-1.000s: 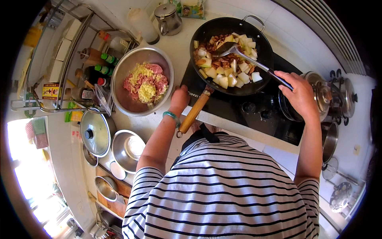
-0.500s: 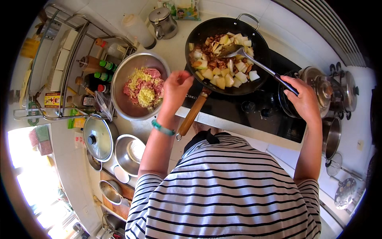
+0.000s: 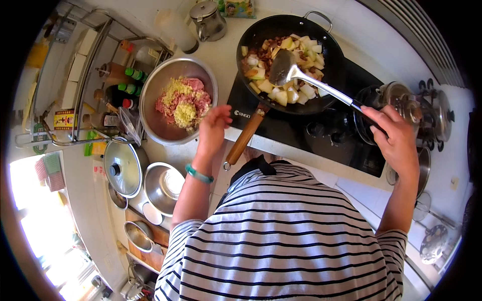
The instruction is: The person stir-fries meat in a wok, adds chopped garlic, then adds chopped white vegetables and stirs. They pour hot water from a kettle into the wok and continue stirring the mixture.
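Note:
My right hand [image 3: 394, 131] is wrapped round the black handle of a metal spatula [image 3: 314, 83]. The spatula's blade is over the food in a dark wok [image 3: 329, 52], where pale chunks of vegetable [image 3: 301, 95] lie mixed with browned pieces of meat [image 3: 257, 54]. My left hand [image 3: 215, 124] hovers empty with loosely bent fingers, between the wok's wooden handle [image 3: 246, 135] and a large steel bowl [image 3: 150, 118]. Inside that bowl sits pink minced meat [image 3: 193, 90] topped with chopped pale yellow bits [image 3: 186, 115].
The wok stands on a black stove [image 3: 351, 145]. Lidded pots [image 3: 442, 115] crowd the right side. A steel pitcher [image 3: 208, 22] stands behind. On the left are a wire rack [image 3: 93, 75] with bottles, a glass lid [image 3: 123, 170], a smaller steel bowl [image 3: 163, 188] and a cutting board [image 3: 145, 256].
The spatula has been raised and its blade turned, with my right hand shifting right and nearer me. My left hand has drawn back from the wok's edge, its fingers loosening.

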Demonstrator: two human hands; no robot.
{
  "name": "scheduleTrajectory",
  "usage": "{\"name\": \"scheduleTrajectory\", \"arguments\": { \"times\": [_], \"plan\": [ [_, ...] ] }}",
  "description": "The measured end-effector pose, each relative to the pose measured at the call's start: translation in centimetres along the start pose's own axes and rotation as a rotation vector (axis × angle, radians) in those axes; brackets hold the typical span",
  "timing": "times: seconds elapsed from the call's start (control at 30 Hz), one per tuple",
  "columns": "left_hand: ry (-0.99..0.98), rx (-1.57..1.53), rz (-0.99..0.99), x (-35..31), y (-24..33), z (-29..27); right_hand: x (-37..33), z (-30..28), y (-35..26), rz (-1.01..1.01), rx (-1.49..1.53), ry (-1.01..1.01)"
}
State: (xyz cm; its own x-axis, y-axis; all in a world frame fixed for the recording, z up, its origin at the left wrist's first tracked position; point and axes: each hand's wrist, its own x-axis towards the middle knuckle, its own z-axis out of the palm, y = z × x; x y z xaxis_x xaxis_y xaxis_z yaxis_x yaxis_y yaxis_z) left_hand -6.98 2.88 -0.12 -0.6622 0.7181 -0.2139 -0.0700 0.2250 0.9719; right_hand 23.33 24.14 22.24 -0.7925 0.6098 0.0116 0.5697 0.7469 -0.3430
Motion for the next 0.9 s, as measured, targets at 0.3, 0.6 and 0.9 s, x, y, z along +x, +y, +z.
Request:
{"name": "scheduleTrajectory", "arguments": {
  "times": [0.3, 0.6, 0.9],
  "plan": [
    [-0.334, 0.123, -0.268, -5.0, -0.4, 1.6, 4.3, -0.3, -4.4, -0.423, -0.397, -0.089],
    [-0.348, 0.319, -0.246, -5.0, 0.4, 1.9, 9.7, 4.3, -5.9, -0.399, -0.551, -0.091],
    [-0.318, 0.295, -0.239, -5.2, 0.0, 2.0, 10.0, 4.0, 0.4, 0.205, -0.16, -0.141]
  ]
}}
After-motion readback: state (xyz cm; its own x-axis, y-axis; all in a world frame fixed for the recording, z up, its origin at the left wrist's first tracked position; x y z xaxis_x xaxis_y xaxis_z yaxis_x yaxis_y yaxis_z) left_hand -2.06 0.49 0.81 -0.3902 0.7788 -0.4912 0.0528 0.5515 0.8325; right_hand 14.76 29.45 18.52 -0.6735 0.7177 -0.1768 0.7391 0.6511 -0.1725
